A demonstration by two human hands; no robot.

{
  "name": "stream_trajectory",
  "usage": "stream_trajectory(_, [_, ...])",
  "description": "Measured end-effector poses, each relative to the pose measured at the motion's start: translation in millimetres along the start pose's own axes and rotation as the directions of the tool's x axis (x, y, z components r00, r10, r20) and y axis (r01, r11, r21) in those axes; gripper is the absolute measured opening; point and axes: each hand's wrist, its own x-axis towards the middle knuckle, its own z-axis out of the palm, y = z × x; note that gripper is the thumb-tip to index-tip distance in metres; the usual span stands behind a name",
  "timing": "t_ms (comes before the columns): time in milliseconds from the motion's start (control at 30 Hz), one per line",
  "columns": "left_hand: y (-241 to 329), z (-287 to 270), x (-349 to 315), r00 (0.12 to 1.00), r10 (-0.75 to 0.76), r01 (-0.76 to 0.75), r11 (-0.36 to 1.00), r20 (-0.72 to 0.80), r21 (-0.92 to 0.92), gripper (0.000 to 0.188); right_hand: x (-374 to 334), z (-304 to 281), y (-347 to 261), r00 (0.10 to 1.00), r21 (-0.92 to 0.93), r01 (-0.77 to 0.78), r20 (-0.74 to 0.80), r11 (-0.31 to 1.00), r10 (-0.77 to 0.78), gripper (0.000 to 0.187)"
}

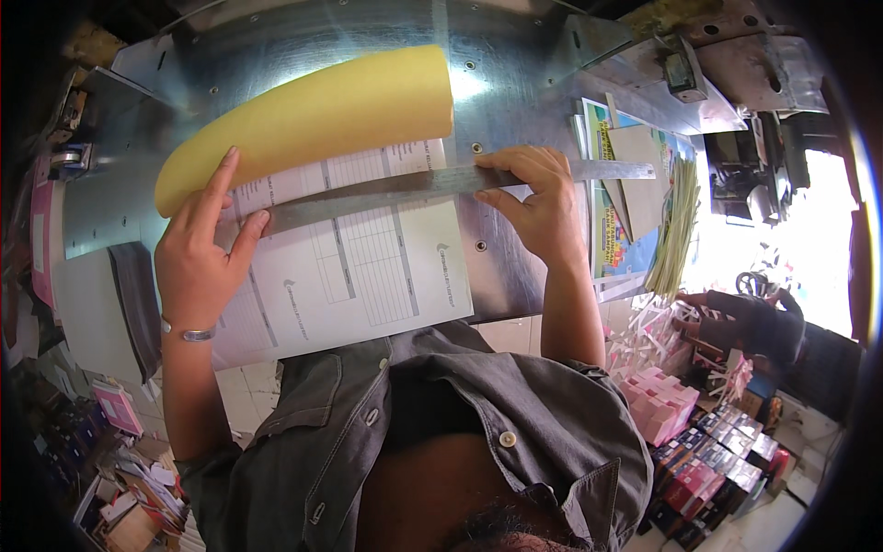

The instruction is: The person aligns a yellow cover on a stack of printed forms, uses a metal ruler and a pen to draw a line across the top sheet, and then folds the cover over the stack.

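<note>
- Currently the right hand [543, 202] grasps a metal ruler [377, 191], its thumb on the near edge and its fingers on the far edge.
- The left hand [198, 239] is spread rather than clenched: its thumb touches the ruler's left end, while the index finger reaches out onto a yellow sheet [322, 110].
- The ruler lies left to right across a white printed sheet [294, 285] with tables and lines, over its far half; its right end passes beyond the paper.
- The yellow sheet, bent into a long curve, covers the far part of the printed sheet, just beyond the ruler.
- All of this sits on a shiny metal table [515, 101] dotted with small round fittings.
- To the right, colourful printed sheets [609, 235] are stacked under a grey card [641, 170], with a bundle of pale green strips [676, 230] beside them.
- To the left, a dark strip [135, 308] runs along the right side of a pale sheet [92, 304].
- Low on the right, a pink stack [658, 405] stands near rows of packed bundles [708, 451].
- Farther right, another person [759, 322] in dark clothing bends beside paper scraps.
</note>
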Motion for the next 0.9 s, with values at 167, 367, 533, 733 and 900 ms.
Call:
stream_trajectory(167, [-0.7, -1.8, -0.4, 1.000, -0.016, 0.015, 0.999, 0.026, 0.046, 0.075, -0.7, 1.4, -0.7, 1.000, -0.002, 0.001, -0.008, 1.000, -0.001, 0.032])
stream_trajectory(367, [1.3, -2.5, 0.4, 1.000, -0.016, 0.015, 0.999, 0.023, 0.040, 0.074, -1.3, -0.1, -1.0, 1.000, -0.008, -0.012, -0.002, 1.000, 0.012, 0.033])
stream_trajectory(533, [0.0, -0.1, -1.2, 1.000, -0.009, 0.009, 1.000, 0.001, 0.010, 0.076, -1.7, 1.3, -1.3, 1.000, 0.001, -0.021, 0.000, 1.000, 0.021, 0.033])
stream_trajectory(733, [0.6, -0.2, -0.1, 1.000, -0.005, 0.005, 1.000, -0.003, 0.006, 0.075, -2.0, 3.4, 0.3, 1.000, -0.011, -0.009, -0.012, 1.000, 0.009, 0.034])
stream_trajectory(900, [0.5, -0.3, -1.1, 1.000, -0.014, 0.013, 1.000, 0.007, 0.020, 0.074, -1.7, 2.1, -1.1, 1.000, -0.008, -0.017, -0.002, 1.000, 0.017, 0.034])
